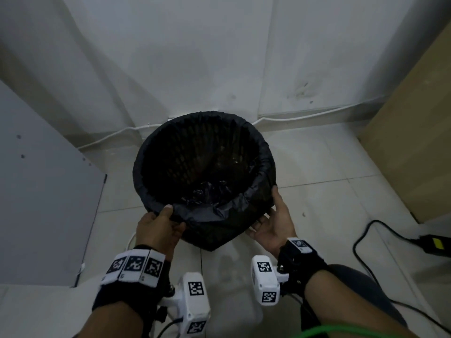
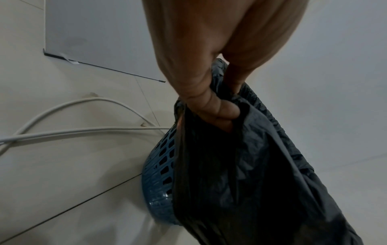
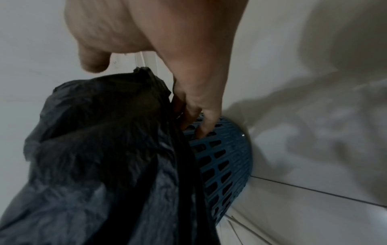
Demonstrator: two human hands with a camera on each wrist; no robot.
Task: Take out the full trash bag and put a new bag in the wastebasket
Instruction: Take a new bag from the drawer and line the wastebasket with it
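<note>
On the tiled floor against the wall stands one blue slotted wastebasket point(image 2: 159, 167), lined with one black trash bag point(image 1: 219, 213) whose edge is folded down over the rim. The left hand point(image 1: 158, 228) pinches that fold at the near rim, thumb on top and fingers curled under. The right hand point(image 1: 273, 223) lies at the near right side, fingers hooked loosely at the fold's lower edge against the slots, gripping nothing that I can see; both hands are equally near, and the bag would have to come upward.
</note>
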